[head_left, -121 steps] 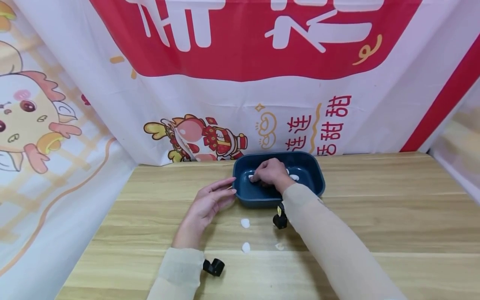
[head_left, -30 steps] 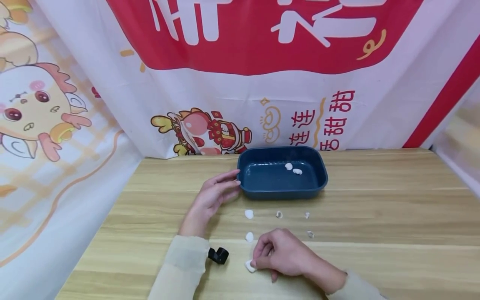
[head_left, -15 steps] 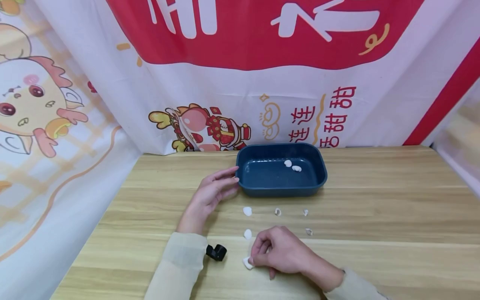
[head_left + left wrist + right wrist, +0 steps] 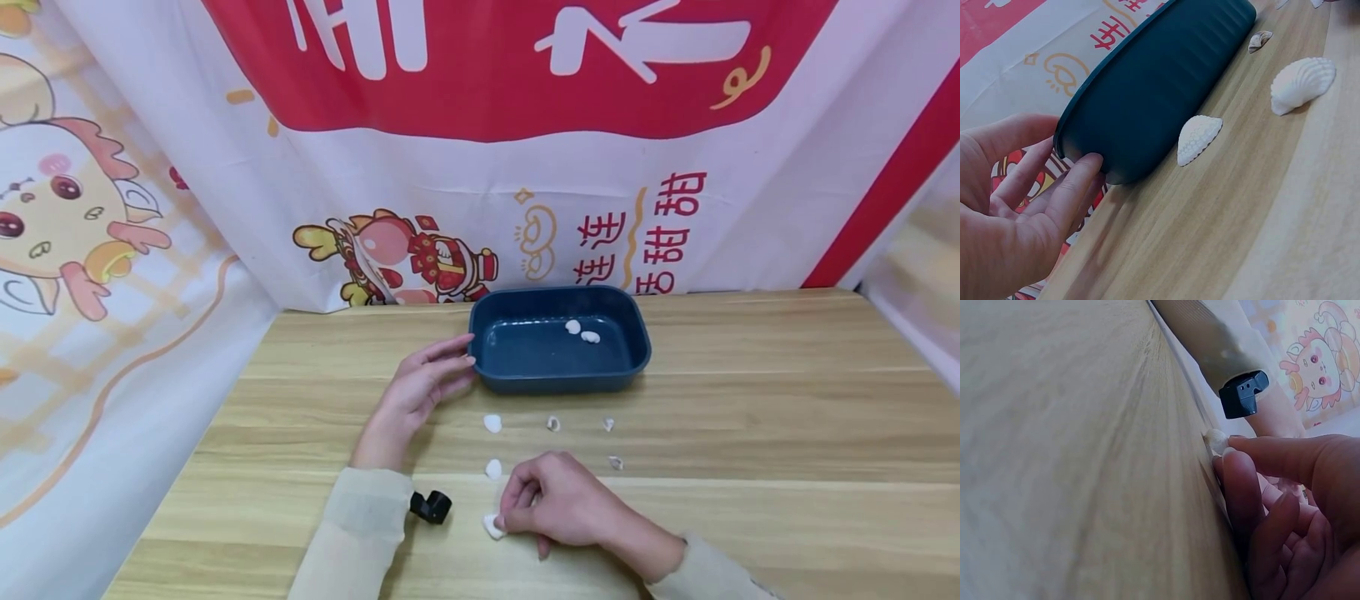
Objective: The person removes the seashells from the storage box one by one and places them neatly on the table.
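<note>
My right hand (image 4: 561,502) pinches a white seashell (image 4: 491,527) between thumb and index finger, low over the wooden table; in the right wrist view that shell (image 4: 1215,441) is against or very near the tabletop. My left hand (image 4: 420,383) touches the left end of a dark blue rectangular basin (image 4: 555,384) with extended fingers; the left wrist view shows the fingertips on its outer wall. Two white shells (image 4: 590,337) lie inside the basin. In front of it lie a white ribbed shell (image 4: 492,423) and another white shell (image 4: 492,468), forming a column with the pinched one.
Smaller greyish shells lie further right: one small shell (image 4: 552,423), another shell (image 4: 608,424), and a third shell (image 4: 616,462) nearer me. Printed cloth (image 4: 450,183) hangs behind the table (image 4: 750,400). A black wrist camera (image 4: 431,507) sits on the left wrist.
Four seconds ago my right hand was inside the basin at a white shell; by one second ago it held a shell on the near table. Since then both hands have stayed practically still.
</note>
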Action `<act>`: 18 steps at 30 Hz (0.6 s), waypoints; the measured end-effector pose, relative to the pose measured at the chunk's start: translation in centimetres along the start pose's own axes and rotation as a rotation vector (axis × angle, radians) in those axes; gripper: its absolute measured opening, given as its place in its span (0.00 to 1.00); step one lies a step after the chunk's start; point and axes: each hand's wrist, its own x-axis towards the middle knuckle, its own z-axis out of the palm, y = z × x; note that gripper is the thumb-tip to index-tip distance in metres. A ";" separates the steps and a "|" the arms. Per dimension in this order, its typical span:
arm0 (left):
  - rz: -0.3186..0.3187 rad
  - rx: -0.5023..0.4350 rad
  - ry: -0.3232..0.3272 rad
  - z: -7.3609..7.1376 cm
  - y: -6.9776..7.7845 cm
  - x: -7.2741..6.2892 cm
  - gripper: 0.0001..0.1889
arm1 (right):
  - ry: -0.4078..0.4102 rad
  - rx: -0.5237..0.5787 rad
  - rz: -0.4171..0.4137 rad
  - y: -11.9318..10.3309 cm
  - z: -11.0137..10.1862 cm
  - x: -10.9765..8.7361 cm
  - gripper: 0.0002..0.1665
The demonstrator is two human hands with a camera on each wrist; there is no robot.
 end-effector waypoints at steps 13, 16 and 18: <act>-0.003 0.008 0.000 0.0 0.0 0.0 0.27 | 0.035 -0.065 -0.014 0.0 0.3 -0.1 0.11; -0.003 0.015 -0.002 -0.1 0.0 -0.1 0.27 | 0.037 -0.072 -0.015 0.0 0.3 -0.1 0.11; -0.002 0.016 -0.001 -0.1 0.0 -0.1 0.27 | 0.034 -0.071 -0.015 0.0 0.3 -0.1 0.11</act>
